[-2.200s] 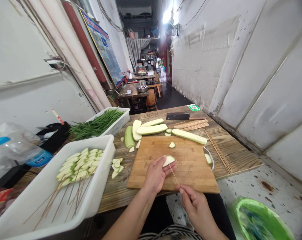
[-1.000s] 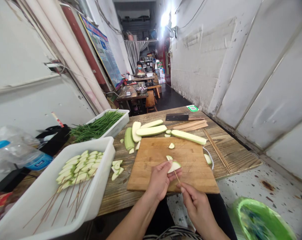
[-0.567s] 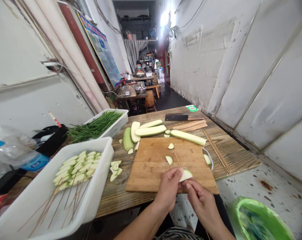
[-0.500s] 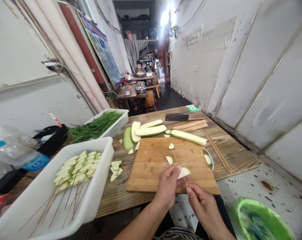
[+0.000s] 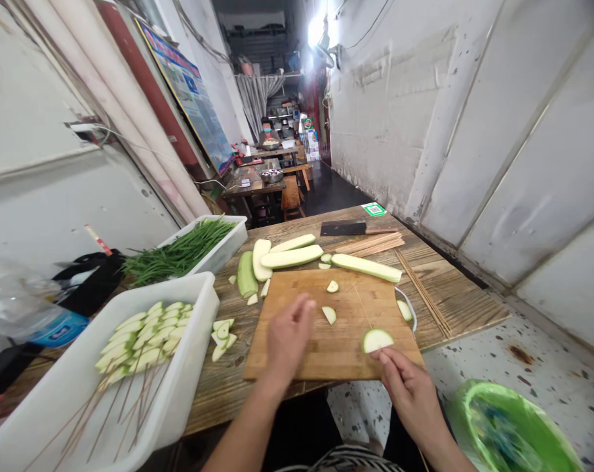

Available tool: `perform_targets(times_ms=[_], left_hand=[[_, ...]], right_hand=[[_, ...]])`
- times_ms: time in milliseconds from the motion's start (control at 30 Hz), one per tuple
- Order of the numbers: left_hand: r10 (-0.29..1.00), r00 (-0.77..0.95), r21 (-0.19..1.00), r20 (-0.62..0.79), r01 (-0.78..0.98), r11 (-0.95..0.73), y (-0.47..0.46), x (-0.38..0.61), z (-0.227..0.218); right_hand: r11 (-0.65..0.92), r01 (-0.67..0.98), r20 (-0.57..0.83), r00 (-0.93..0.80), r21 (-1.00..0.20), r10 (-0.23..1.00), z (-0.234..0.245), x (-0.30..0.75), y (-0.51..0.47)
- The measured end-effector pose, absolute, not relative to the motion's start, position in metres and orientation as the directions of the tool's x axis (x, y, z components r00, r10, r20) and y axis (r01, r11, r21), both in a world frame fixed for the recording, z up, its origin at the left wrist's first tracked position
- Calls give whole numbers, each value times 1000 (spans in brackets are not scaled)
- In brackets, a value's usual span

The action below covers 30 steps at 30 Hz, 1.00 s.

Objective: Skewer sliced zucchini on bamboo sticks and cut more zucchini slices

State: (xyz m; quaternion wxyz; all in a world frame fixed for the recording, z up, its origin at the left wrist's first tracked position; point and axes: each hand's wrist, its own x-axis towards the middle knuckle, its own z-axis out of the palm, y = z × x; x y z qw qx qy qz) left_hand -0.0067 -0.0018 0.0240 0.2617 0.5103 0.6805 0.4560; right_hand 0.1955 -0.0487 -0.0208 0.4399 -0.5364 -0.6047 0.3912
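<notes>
Treating the cutting board [image 5: 334, 357] as the dial, 12 at its far edge. The right hand [image 5: 376, 353] sits at 4 o'clock, forearm coming in from 5, with thumb and index finger pinched on a thin skewer [image 5: 362, 305] and the other fingers curled in behind. That skewer runs up toward 11 o'clock, and its back end pokes out below the wrist. There's one half-round zucchini slice [image 5: 377, 340] threaded on it, right above the fingertips, over the 3-to-4 o'clock side of the board.

The left hand [image 5: 290, 337] is over at 9 o'clock, well apart from that slice, forearm angling up from 7 and fingertips aimed toward 1. It's pretty blurry: fingers look bunched and curled, but I honestly can't tell if the tips are touching or a bit apart.

Between the hands, a loose slice [image 5: 329, 315] lies near mid-board, with a smaller chunk [image 5: 332, 286] at 12. White tray [image 5: 206, 308] of skewered slices is out at 9.
</notes>
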Motion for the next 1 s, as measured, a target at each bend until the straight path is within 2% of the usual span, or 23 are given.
perform_targets(times_ms=[67, 133, 200, 367, 500, 633, 733, 800, 867, 933, 1000], left_hand=[[846, -472, 628, 248, 743, 231, 17, -47, 26], [827, -496, 395, 265, 838, 376, 35, -79, 21], [839, -502, 318, 211, 847, 426, 50, -99, 12], [856, -509, 406, 95, 805, 433, 68, -114, -9], [831, -553, 555, 61, 711, 432, 69, -122, -3], [823, -567, 773, -31, 509, 380, 57, -118, 9], [870, -460, 901, -179, 277, 332, 41, -97, 10], [899, -344, 931, -270, 146, 336, 31, -80, 9], [900, -239, 930, -366, -59, 362, 23, -64, 7], [891, -122, 867, -438, -321, 382, 18, -53, 8], [899, -3, 786, -437, -488, 380, 16, -44, 9]], right_hand=[[102, 301, 95, -39, -948, 995, -26, 198, -47], [87, 281, 74, -55, -956, 996, -31, 198, -45], [66, 244, 49, -75, -968, 996, -35, 194, -45], [33, 191, 9, -123, -981, 992, -38, 188, -48], [24, 191, 1, -120, -981, 993, -35, 188, -49], [7, 166, -14, -127, -986, 992, -33, 187, -48], [-4, 130, -21, -130, -992, 991, -35, 185, -48], [-13, 107, -28, -140, -994, 990, -37, 183, -48], [-20, 89, -34, -153, -996, 988, -38, 182, -48], [-26, 76, -38, -161, -997, 986, -37, 182, -48], [-24, 68, -35, -172, -997, 984, -36, 182, -49]])
